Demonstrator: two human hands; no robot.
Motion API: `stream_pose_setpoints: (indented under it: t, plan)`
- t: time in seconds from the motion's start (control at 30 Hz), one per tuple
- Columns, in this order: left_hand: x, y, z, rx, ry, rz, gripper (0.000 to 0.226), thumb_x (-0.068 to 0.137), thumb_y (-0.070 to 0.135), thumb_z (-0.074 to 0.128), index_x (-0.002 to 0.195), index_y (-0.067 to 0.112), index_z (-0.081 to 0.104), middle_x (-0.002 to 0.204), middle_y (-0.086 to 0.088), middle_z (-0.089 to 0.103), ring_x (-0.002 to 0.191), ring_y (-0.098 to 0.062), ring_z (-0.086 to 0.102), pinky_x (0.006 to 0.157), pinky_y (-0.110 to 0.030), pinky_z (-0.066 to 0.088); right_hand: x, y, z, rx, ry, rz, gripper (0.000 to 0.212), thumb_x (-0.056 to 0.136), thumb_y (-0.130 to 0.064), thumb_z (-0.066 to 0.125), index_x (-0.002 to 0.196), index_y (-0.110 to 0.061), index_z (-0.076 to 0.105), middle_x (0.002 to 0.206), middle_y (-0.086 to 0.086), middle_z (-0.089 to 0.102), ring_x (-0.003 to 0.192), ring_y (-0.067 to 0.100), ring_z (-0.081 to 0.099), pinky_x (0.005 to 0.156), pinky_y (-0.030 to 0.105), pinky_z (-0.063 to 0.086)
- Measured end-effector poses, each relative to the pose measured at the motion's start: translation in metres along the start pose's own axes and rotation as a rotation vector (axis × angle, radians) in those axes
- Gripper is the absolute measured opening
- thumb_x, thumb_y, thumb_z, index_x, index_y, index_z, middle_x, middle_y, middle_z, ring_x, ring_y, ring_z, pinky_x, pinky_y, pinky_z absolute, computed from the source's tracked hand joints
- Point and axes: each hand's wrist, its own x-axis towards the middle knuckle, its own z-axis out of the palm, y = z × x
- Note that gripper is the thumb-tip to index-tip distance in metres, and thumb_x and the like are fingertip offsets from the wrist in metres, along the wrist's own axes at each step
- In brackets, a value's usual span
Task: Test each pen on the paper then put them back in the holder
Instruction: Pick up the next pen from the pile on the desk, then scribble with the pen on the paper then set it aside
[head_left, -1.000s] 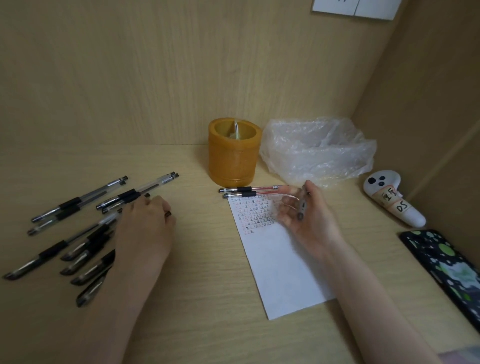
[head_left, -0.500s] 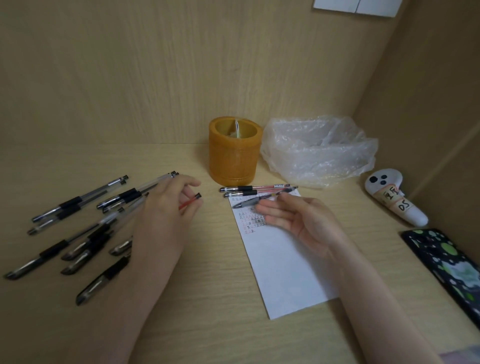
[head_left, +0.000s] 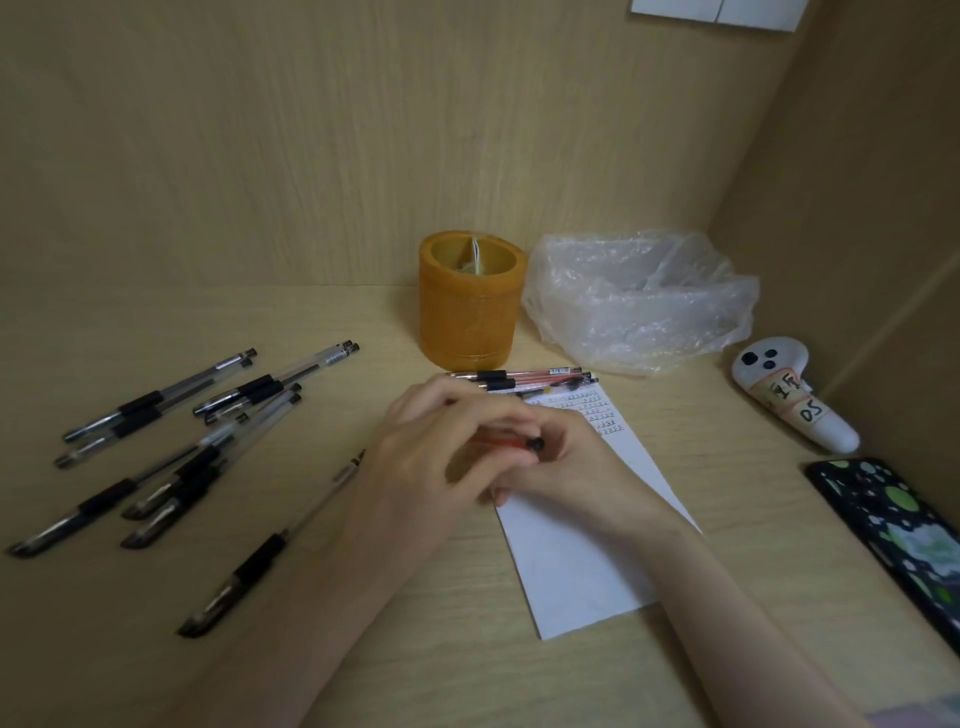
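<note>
Where the desk (head_left: 363, 649) runs off to my left, I count a loose scatter of black-gripped pens (head_left: 171, 457), several overlapping so that I cannot separate every barrel; one more black pen (head_left: 260, 561) lies apart from them, its far end slipping behind the left wrist. At centre, my left hand (head_left: 431, 467) and right hand (head_left: 576, 467) meet above the near-left corner of the paper (head_left: 582, 561). Both are curled around a red pen (head_left: 506, 443), of which I see only a short stretch of red barrel and a dark end at the right fingertips; the rest is hidden in the fingers, and I cannot tell which hand bears the grip. Behind the hands stands the orange holder (head_left: 470, 306), upright, something pale inside it that I cannot identify. Just in front of it, red-barrelled pens (head_left: 524, 378) lie side by side along the paper's far edge, partly covered by the left knuckles. Small rows of marks fill the sheet's top. Further right sit a crumpled clear bag (head_left: 639, 301), a white controller (head_left: 789, 400), and a dark patterned phone (head_left: 893, 530), cut off by the frame.
</note>
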Motion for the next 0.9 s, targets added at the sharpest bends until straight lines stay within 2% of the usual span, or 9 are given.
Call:
stream_pose_setpoints:
  t: [0.1, 0.23, 0.3, 0.37, 0.47, 0.57, 0.67, 0.77, 0.9]
  plan:
    - [0.001, 0.001, 0.006, -0.055, -0.077, -0.058, 0.036, 0.076, 0.036, 0.07, 0.109, 0.034, 0.057, 0.101, 0.021, 0.056, 0.1, 0.003, 0.052, 0.088, -0.016, 0.04, 0.002, 0.002, 0.005, 0.039, 0.111, -0.016, 0.032, 0.084, 0.01, 0.062, 0.079, -0.02, 0.072, 0.074, -0.007, 0.071, 0.066, 0.025, 0.06, 0.062, 0.027, 0.053]
    - [0.002, -0.01, 0.011, -0.016, -0.137, -0.177, 0.053, 0.075, 0.05, 0.063, 0.122, 0.03, 0.049, 0.116, 0.025, 0.048, 0.112, 0.004, 0.044, 0.096, -0.012, 0.03, 0.004, 0.004, -0.005, 0.138, 0.322, -0.112, 0.007, 0.088, -0.003, 0.06, 0.09, 0.001, 0.066, 0.07, 0.009, 0.066, 0.062, 0.019, 0.06, 0.059, 0.025, 0.051]
    - [0.0, -0.018, 0.011, 0.1, -0.204, -0.265, 0.051, 0.079, 0.049, 0.058, 0.124, 0.026, 0.05, 0.113, 0.021, 0.048, 0.107, 0.002, 0.044, 0.089, -0.013, 0.03, 0.004, 0.004, -0.013, 0.187, 0.408, -0.151, 0.016, 0.085, -0.013, 0.062, 0.09, 0.003, 0.063, 0.065, 0.011, 0.064, 0.054, 0.02, 0.057, 0.053, 0.026, 0.048]
    - [-0.002, -0.023, 0.012, 0.2, -0.271, -0.319, 0.034, 0.086, 0.041, 0.053, 0.115, 0.023, 0.057, 0.101, 0.019, 0.053, 0.094, 0.0, 0.048, 0.075, -0.012, 0.031, 0.004, 0.003, -0.017, 0.214, 0.465, -0.161, 0.02, 0.082, -0.017, 0.062, 0.086, 0.003, 0.061, 0.058, 0.009, 0.061, 0.046, 0.018, 0.052, 0.048, 0.024, 0.044]
    - [-0.004, -0.022, 0.013, 0.152, -0.298, -0.389, 0.02, 0.095, 0.032, 0.043, 0.107, 0.022, 0.056, 0.092, 0.02, 0.05, 0.079, 0.003, 0.047, 0.07, -0.012, 0.037, 0.006, 0.004, -0.017, 0.204, 0.479, -0.144, 0.016, 0.085, -0.014, 0.061, 0.081, 0.001, 0.06, 0.055, 0.007, 0.058, 0.041, 0.015, 0.047, 0.043, 0.023, 0.04]
    - [-0.006, -0.018, 0.016, 0.12, -0.315, -0.371, 0.024, 0.095, 0.034, 0.041, 0.117, 0.029, 0.049, 0.103, 0.022, 0.045, 0.088, 0.007, 0.046, 0.074, -0.018, 0.04, 0.007, 0.007, -0.017, 0.185, 0.457, -0.134, 0.011, 0.088, -0.008, 0.06, 0.082, 0.002, 0.059, 0.055, 0.006, 0.058, 0.04, 0.014, 0.046, 0.041, 0.021, 0.038]
    - [-0.006, -0.019, 0.016, 0.103, -0.308, -0.365, 0.023, 0.094, 0.035, 0.042, 0.114, 0.029, 0.05, 0.104, 0.021, 0.047, 0.096, 0.004, 0.047, 0.079, -0.018, 0.04, 0.007, 0.008, -0.015, 0.193, 0.421, -0.126, 0.022, 0.084, -0.014, 0.063, 0.089, 0.007, 0.058, 0.055, 0.007, 0.059, 0.04, 0.014, 0.047, 0.04, 0.021, 0.038]
    - [-0.006, -0.019, 0.017, 0.072, -0.311, -0.372, 0.02, 0.097, 0.031, 0.038, 0.111, 0.027, 0.052, 0.103, 0.019, 0.049, 0.095, -0.002, 0.049, 0.081, -0.032, 0.044, 0.008, 0.009, -0.013, 0.203, 0.398, -0.121, 0.036, 0.081, -0.018, 0.064, 0.094, 0.015, 0.056, 0.055, 0.008, 0.059, 0.041, 0.014, 0.046, 0.041, 0.021, 0.037]
    - [-0.007, -0.014, 0.015, 0.098, -0.315, -0.38, 0.022, 0.097, 0.034, 0.034, 0.108, 0.028, 0.053, 0.093, 0.014, 0.058, 0.083, -0.009, 0.054, 0.075, -0.04, 0.046, 0.008, 0.009, -0.014, 0.206, 0.399, -0.111, 0.031, 0.084, -0.016, 0.063, 0.092, 0.014, 0.057, 0.055, 0.007, 0.059, 0.041, 0.013, 0.046, 0.041, 0.021, 0.037]
